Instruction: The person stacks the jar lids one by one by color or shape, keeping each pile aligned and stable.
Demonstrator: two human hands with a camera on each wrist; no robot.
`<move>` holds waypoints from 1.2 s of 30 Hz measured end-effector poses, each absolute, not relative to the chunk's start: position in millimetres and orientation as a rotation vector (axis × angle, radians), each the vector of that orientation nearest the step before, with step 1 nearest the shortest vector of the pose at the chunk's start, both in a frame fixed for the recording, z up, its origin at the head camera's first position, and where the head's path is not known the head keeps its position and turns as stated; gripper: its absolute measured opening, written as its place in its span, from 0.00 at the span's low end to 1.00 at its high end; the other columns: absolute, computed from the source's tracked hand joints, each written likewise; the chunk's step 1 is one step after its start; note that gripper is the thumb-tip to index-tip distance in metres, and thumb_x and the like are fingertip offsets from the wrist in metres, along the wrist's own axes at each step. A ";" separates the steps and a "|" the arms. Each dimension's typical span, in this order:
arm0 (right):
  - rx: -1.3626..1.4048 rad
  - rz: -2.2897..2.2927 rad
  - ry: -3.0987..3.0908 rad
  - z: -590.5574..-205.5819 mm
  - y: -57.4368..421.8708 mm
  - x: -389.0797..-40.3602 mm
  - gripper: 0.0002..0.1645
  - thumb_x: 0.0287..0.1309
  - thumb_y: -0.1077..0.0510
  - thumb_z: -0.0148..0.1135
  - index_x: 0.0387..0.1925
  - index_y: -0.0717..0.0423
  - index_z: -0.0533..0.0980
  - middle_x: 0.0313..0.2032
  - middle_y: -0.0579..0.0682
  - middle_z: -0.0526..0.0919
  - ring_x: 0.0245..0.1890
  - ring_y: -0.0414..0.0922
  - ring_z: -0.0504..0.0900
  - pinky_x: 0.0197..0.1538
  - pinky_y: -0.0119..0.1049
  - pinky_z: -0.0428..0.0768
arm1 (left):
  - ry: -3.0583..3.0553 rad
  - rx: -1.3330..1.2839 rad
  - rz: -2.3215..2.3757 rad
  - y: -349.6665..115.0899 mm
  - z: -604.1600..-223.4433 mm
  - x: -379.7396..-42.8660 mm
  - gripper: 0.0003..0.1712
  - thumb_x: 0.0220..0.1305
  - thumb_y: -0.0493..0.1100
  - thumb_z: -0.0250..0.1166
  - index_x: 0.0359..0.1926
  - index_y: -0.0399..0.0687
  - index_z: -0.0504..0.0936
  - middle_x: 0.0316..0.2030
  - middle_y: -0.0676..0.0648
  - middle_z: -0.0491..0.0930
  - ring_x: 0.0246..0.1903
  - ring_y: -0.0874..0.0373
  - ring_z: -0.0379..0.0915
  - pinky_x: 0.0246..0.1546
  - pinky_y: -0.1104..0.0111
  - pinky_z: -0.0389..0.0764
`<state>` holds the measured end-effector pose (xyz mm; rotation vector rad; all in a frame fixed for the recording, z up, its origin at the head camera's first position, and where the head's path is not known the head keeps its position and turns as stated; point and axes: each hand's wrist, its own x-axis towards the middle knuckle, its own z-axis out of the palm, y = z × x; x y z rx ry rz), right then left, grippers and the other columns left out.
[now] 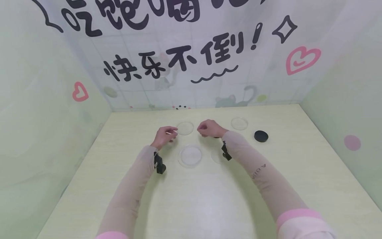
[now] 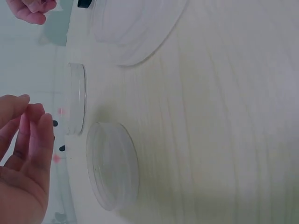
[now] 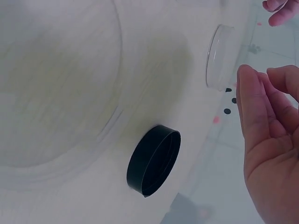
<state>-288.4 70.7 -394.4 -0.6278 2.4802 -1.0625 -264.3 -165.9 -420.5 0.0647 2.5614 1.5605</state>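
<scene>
My left hand [image 1: 165, 136] hovers over the table left of a shallow clear round dish [image 1: 185, 128], fingers bent loosely, nothing visible in them. On the dish's other side is my right hand [image 1: 210, 128], thumb and fingertips close together with a small gap [image 3: 275, 126] and no object seen between. Beneath the left hand stands another clear dish [image 2: 112, 165]. A black round lid-like piece [image 3: 154, 161] lies below the right hand, mostly hidden in the head view. Nearer me sits a larger clear dish [image 1: 179, 159] with a smaller whitish round one [image 1: 191, 155] in it.
Another clear dish [image 1: 219, 156] is partly covered by the right wrist. To the right are a clear dish [image 1: 239, 123] and a second black round piece [image 1: 261, 136]. Printed cloth walls [image 1: 185, 89] enclose the pale table [image 1: 191, 205] at the back and sides.
</scene>
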 end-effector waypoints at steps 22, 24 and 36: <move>-0.339 -1.243 2.468 -423.3 52.1 -314.0 0.24 0.58 0.60 0.53 0.55 0.67 0.66 0.45 0.62 0.75 0.37 0.51 0.79 0.40 0.37 0.77 | 2.639 -0.190 1.695 -153.8 -436.3 -277.8 0.20 0.56 0.36 0.59 0.52 0.38 0.72 0.46 0.39 0.74 0.47 0.49 0.69 0.47 0.63 0.71; -0.369 -1.265 2.475 -445.3 49.9 -327.1 0.25 0.56 0.59 0.55 0.55 0.65 0.66 0.45 0.61 0.75 0.36 0.50 0.80 0.39 0.36 0.77 | 2.638 -0.214 1.697 -151.9 -437.2 -278.5 0.21 0.56 0.37 0.59 0.52 0.38 0.72 0.48 0.39 0.73 0.48 0.49 0.69 0.48 0.63 0.70; -0.275 -1.245 2.517 -487.3 38.5 -349.7 0.30 0.55 0.56 0.56 0.59 0.62 0.62 0.52 0.58 0.72 0.42 0.44 0.77 0.41 0.32 0.77 | 2.600 -0.315 1.652 -148.1 -442.9 -284.4 0.24 0.56 0.39 0.59 0.55 0.40 0.68 0.54 0.40 0.68 0.53 0.48 0.64 0.53 0.61 0.66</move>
